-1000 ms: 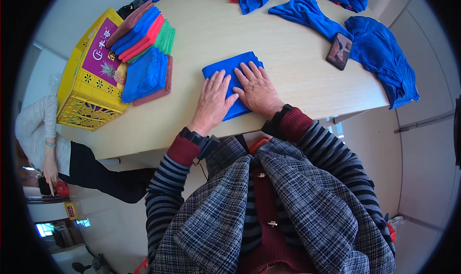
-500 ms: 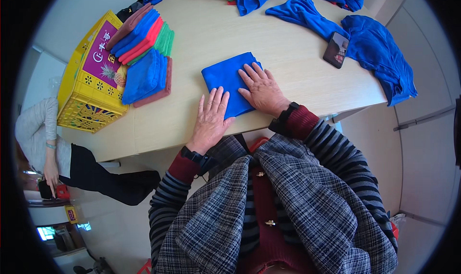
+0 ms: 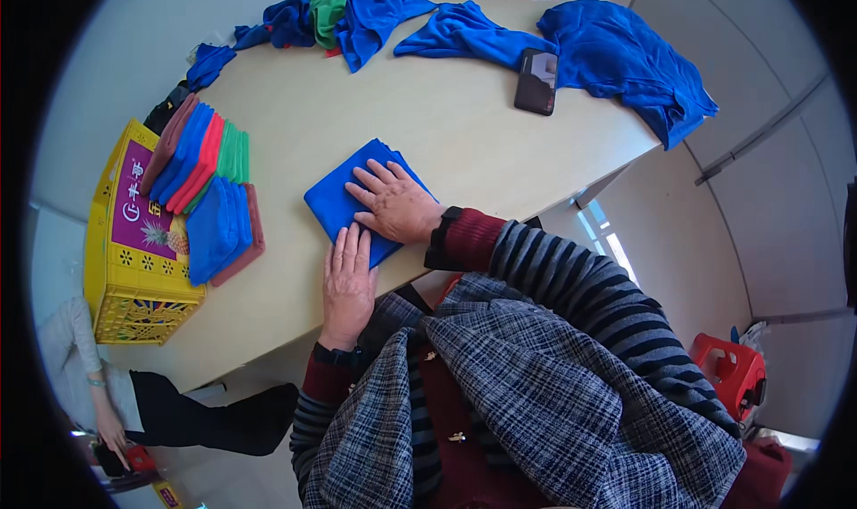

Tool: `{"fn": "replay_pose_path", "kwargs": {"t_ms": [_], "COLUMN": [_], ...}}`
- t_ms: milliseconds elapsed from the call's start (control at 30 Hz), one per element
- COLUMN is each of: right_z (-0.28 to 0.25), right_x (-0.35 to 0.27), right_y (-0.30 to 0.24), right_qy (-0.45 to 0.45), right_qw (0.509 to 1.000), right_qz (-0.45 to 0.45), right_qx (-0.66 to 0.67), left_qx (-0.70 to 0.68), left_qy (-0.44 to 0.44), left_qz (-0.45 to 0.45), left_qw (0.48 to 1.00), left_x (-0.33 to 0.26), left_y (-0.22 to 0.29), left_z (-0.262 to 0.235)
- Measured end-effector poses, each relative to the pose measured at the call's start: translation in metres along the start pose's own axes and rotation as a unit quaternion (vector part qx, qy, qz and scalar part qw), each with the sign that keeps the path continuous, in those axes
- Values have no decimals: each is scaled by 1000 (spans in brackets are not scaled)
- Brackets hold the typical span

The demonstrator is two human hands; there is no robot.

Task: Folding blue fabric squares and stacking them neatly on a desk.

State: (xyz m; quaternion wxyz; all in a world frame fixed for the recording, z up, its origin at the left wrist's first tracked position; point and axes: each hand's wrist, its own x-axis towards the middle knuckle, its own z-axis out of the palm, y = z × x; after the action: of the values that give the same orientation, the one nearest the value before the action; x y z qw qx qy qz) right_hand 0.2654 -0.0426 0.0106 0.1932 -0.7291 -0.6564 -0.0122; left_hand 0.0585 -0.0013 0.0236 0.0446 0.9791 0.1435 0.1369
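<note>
A folded blue cloth (image 3: pixel 332 193) lies flat on the pale wooden table (image 3: pixel 295 94), close to its near edge. Across its middle and right part rests my right hand (image 3: pixel 397 207), palm down with fingers spread. My left hand (image 3: pixel 348 284) touches the cloth's near corner with outstretched fingertips, its wrist beyond the table edge. The two hands nearly meet, and part of the cloth is hidden beneath them. To the left stand folded cloths in brown, blue, red and green (image 3: pixel 234 156), with a folded blue cloth (image 3: pixel 217 228) leaning in front.
A yellow plastic crate (image 3: pixel 147 295) stands at the table's left. Loose blue cloths (image 3: pixel 616 49) heap at the far right beside a black phone (image 3: pixel 536 82); more crumpled cloths (image 3: pixel 370 18) lie along the back. Another person's arm (image 3: pixel 103 402) shows at lower left. A red plastic object (image 3: pixel 734 379) is at lower right.
The view has turned, shifting the table's contents left and the crate downward. On the cloth, my right hand has moved toward the middle, and my left hand sits nearer the close corner.
</note>
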Motion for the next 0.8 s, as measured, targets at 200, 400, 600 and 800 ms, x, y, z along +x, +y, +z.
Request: {"fn": "replay_pose_path", "kwargs": {"t_ms": [200, 400, 600, 800], "right_z": [-7, -15, -17, -24], "right_x": [-13, -19, -19, -28], "right_y": [19, 25, 23, 18], "right_qy": [-7, -18, -24, -4], "right_qw": [1000, 999, 998, 1000], "right_qz": [18, 44, 55, 9], "right_qx": [-1, -8, -11, -1], "left_qx": [28, 35, 29, 71], "left_qy": [7, 9, 32, 68], "left_qz": [2, -5, 4, 15], "left_qw": [1000, 999, 999, 995], "left_x": [-1, 1, -1, -6], "left_y": [1, 2, -2, -4], "left_z": [2, 3, 3, 9]}}
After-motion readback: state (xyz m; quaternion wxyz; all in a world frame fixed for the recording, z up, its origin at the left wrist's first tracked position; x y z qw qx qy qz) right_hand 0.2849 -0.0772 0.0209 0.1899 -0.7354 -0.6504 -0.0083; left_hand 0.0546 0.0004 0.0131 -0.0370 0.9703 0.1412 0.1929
